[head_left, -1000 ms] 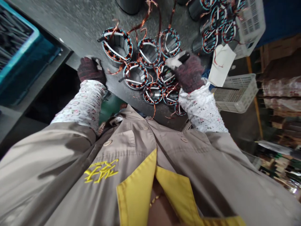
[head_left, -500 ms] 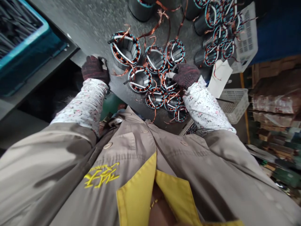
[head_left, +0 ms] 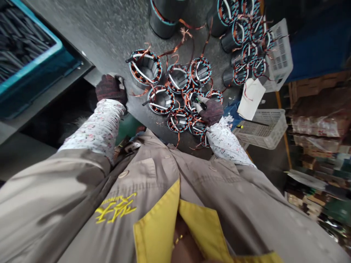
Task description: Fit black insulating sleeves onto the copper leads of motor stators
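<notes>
My left hand [head_left: 111,88], in a dark knitted glove, is curled over the edge of the grey work table [head_left: 115,40], and its fingertips are mostly hidden. My right hand [head_left: 210,110], gloved with pale fingertips, is at a wound motor stator [head_left: 191,98] in the middle of a cluster. Something small, dark and greenish shows between its thumb and finger, too little to name. Around it stand more stators with copper windings, white sleeves and loose leads: a large one [head_left: 146,67], one in front [head_left: 161,100] and one behind [head_left: 200,69].
At left is a blue crate [head_left: 61,54] of dark rods. Dark cylinders [head_left: 164,22] lie at the back, with several stators stacked at back right. White perforated baskets [head_left: 267,128] and a pale card [head_left: 251,98] are on the right, beyond them stacked cartons [head_left: 318,120].
My right hand has shifted slightly toward the middle of the cluster, uncovering a stator behind it. My left hand stays at the table edge. The whole view has tilted a little.
</notes>
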A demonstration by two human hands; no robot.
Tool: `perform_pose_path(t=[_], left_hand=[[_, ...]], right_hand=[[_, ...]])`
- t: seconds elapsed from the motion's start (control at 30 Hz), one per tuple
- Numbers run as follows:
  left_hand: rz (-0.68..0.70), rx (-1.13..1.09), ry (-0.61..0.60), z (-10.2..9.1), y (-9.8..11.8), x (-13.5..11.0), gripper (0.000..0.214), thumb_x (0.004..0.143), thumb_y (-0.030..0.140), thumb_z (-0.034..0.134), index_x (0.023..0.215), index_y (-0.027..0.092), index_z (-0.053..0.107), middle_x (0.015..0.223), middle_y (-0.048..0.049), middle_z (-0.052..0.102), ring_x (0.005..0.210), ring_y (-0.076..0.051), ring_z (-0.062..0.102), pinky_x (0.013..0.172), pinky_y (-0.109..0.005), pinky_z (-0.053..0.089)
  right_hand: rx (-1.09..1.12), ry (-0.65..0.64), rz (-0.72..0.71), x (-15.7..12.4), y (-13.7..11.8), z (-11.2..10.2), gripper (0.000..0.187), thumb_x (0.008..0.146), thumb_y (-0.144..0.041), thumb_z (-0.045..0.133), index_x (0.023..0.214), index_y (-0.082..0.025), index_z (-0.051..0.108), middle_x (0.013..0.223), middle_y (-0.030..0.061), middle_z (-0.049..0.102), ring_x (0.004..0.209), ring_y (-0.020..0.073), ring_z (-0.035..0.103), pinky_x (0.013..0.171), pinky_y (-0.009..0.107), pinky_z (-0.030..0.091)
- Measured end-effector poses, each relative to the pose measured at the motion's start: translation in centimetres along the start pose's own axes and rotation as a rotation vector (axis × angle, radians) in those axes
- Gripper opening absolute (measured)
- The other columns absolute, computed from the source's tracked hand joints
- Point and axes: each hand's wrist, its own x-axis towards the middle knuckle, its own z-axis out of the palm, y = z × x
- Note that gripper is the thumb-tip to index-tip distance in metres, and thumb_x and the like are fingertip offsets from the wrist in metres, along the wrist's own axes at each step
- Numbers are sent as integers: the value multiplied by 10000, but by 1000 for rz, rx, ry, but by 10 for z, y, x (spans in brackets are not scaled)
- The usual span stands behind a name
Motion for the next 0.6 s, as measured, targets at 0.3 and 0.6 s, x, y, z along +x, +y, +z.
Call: perform_pose_path(t=[0.3, 0.6], left_hand=[[-39, 74, -65, -9, 7, -3, 513, 1306, 280, 609, 1705, -27, 707, 1754, -306, 715, 1603, -445, 753, 1398, -622, 574], [-32, 91, -51, -8, 9, -5, 530, 1302, 356, 616, 1671, -5, 737, 1743, -302, 732, 1618, -480, 760, 1395, -656, 611]], right_hand=[[17, 7, 97, -1, -8, 6, 528, 1193, -367, 843, 1671, -156, 922, 1363, 178, 967, 1343, 430, 925, 1289, 584, 715], [405, 272, 274, -9, 14, 10, 406, 1189, -392, 807, 1468, -140, 957, 1323, 170, 961, 1266, 349, 924, 1215, 537, 763]])
